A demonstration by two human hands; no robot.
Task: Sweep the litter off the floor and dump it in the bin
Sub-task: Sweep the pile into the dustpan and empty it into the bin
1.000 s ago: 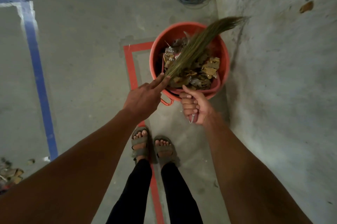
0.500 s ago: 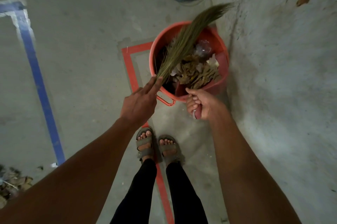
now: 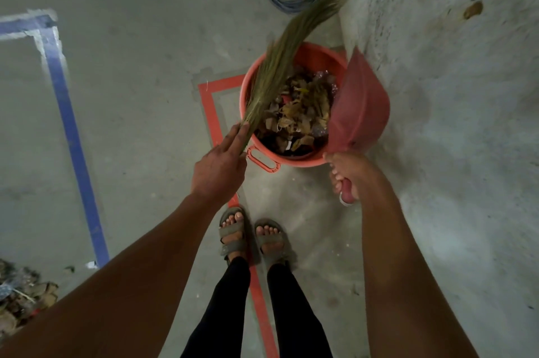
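Hands apart: right hand (image 3: 348, 175) grips red plastic dustpan (image 3: 361, 104) upended at the round orange bin's (image 3: 315, 57) right rim; left hand (image 3: 218, 171) holds straw broom (image 3: 280, 66) slanting over the left rim.

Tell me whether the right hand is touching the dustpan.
Touching. The head view shows the right hand with its fingers curled round the handle of the dustpan.

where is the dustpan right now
Head view, right of centre: the dustpan is tilted over the bin's right rim, its handle gripped by the right hand.
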